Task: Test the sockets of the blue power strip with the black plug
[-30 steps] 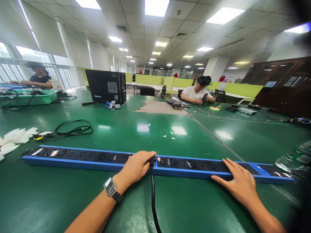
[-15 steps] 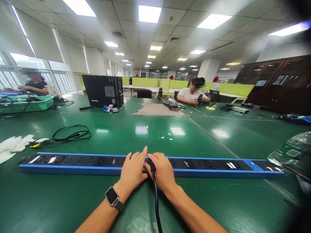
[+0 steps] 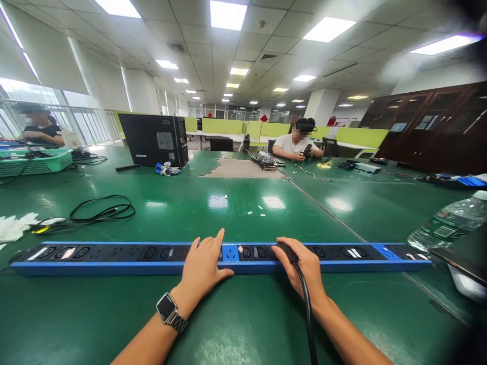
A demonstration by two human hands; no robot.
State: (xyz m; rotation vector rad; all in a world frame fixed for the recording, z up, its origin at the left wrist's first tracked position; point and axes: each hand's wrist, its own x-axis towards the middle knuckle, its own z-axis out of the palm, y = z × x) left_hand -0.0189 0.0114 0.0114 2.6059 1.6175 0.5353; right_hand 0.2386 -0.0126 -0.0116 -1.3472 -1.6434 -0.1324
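Note:
A long blue and black power strip lies crosswise in front of me, with rows of sockets along its top. My left hand rests on the strip left of the blue middle socket, fingers spread and thumb out along the near side. Over the right part of the strip, my right hand is closed around a black power plug. From that plug a thick black cord runs down toward me. The plug's front end is hidden, so I cannot tell whether it touches a socket.
Black coiled cable and white gloves lie at the left. A plastic bottle leans at the right. Farther back are a computer case, a green basket and a seated person. Another person sits far left.
My right hand has moved right along the strip with the plug and cord, away from my left hand. The blue middle socket now shows. The view has shifted slightly.

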